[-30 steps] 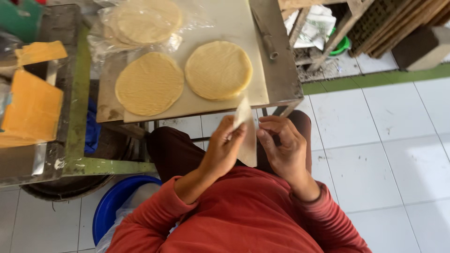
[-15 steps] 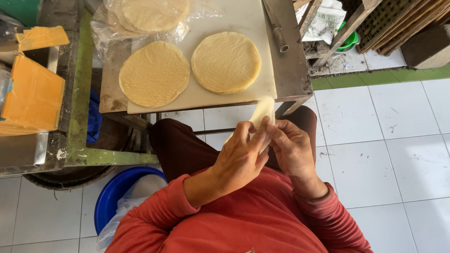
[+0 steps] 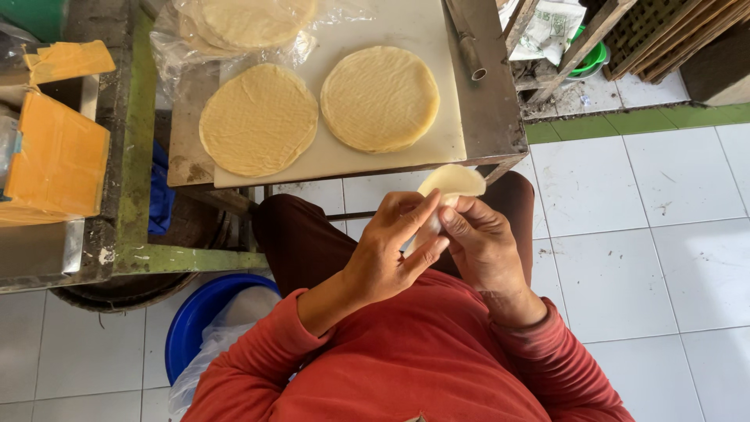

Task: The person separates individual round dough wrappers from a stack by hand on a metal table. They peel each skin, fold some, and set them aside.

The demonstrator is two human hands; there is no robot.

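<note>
At the far left of the frame we see flat orange rectangular sheets (image 3: 56, 160) lying on a worn metal stand with a green-painted frame (image 3: 141, 156), and below them, at the lower left, a round blue plastic tub (image 3: 191, 324) lined with a clear plastic bag. Moving right, a pale rectangular cutting board (image 3: 391, 23) fills the upper middle of the frame; on it lie two round, flat, pale yellow dough wrappers, the left wrapper (image 3: 258, 119) and the right wrapper (image 3: 380, 98) just beside each other, with a stack of the same wrappers in a clear plastic bag (image 3: 250, 19) at the top edge. Below the board, at the centre, our left hand (image 3: 391, 254) and right hand (image 3: 480, 246) meet over our lap, sleeves red. Both hands pinch a small folded pale dough piece (image 3: 453, 181), fingers closed together on its lower part while its rounded top stands free above the fingertips. To the right lies a white tiled floor (image 3: 648, 234).
</note>
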